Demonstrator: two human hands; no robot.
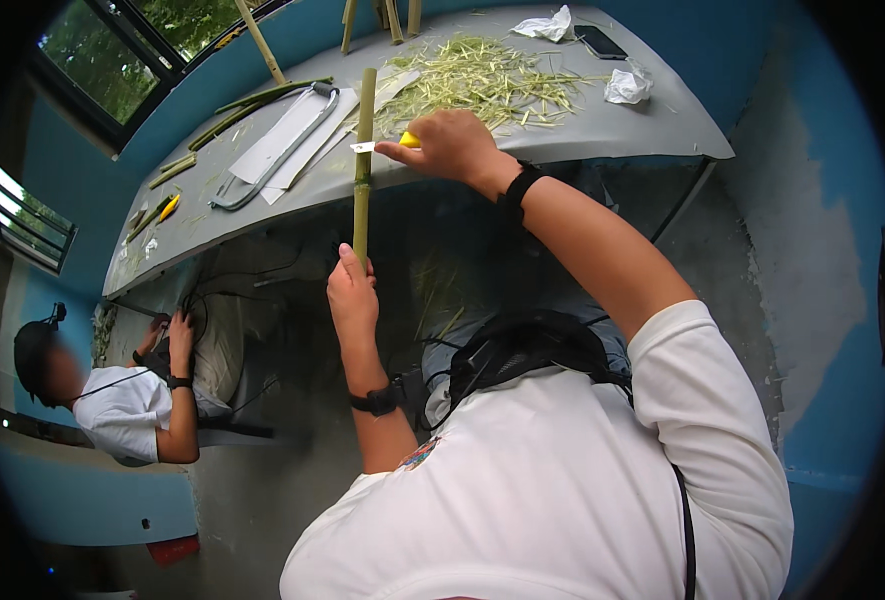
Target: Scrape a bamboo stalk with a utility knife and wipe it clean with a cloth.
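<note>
A green bamboo stick (362, 205) stands nearly upright in front of me, its top reaching over the table's front edge. My left hand (353, 292) is wrapped round its lower end. In my right hand (450, 143) is a utility knife (409, 140) with a yellow handle, gripped in closed fingers. The knife's pale blade lies across the bamboo, just above a node, and touches it. Beyond my right hand, a heap of thin bamboo shavings (492, 80) is spread over the tabletop.
On the grey table (652, 125) are a hacksaw (287, 155) on white sheets, a second yellow knife (169, 208), a phone (599, 42) and crumpled paper (628, 85). Bamboo pieces (260, 42) stand at the far edge. A seated person (132, 400) is at the left.
</note>
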